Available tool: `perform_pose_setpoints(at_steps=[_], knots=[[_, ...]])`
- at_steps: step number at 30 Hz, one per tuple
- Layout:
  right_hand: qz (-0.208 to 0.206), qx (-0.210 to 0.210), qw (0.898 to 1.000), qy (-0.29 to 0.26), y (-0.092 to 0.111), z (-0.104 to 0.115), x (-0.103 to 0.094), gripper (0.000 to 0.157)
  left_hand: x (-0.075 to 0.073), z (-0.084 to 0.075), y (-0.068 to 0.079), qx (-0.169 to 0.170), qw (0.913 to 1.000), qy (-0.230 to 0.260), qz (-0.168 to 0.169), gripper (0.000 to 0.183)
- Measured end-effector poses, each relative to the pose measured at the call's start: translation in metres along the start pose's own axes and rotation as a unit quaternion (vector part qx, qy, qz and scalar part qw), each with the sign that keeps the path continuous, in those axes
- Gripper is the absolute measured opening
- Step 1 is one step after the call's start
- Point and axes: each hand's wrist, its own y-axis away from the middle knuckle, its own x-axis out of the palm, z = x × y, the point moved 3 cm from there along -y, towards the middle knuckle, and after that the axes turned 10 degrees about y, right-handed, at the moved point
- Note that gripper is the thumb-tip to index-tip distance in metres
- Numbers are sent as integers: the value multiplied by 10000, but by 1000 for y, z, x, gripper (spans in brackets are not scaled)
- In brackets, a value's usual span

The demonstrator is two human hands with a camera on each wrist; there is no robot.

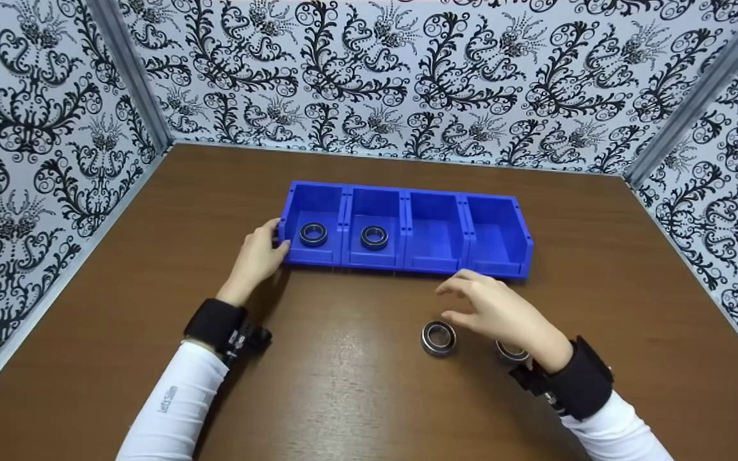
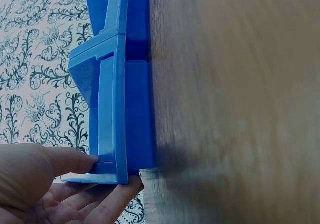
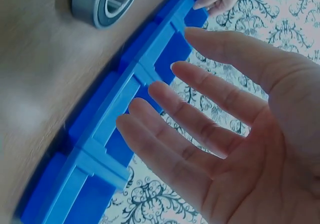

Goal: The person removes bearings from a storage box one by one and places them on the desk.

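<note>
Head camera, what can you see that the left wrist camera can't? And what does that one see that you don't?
Only the head view shows the four rings, two in the tray and two on the table, plus the right grip and both white sleeves.
Only the left wrist view shows the palm side of the left grip.
Both show the left grip holding the tray's end, the table and the patterned wall.

Brown wood-grain counter (image 1: 337, 390), surface slightly glossy. On it, toward far side: blue plastic four-compartment bin row (image 1: 406, 227), stretching left to right, right end slightly nearer. Nearer, to right: silver-and-black ring-shaped metal bearing (image 1: 438, 351), lying flat; second similar bearing (image 1: 506, 358) farther right, partly hidden.
</note>
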Motion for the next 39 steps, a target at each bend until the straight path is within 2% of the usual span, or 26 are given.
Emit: perform_pose_setpoints(at_steps=[8,19,39], knots=[[-371,147,9990,-194,6,-17,-4,29,0,0,1,-39,10000,13,-11,53],[-857,753,9930,-303,12,-42,-11,34,0,1,0,-44,10000,11,9,52],[-1046,1957,9747,-280,18,-92,-18,48,0,1,0,50,10000,-1,7,52]])
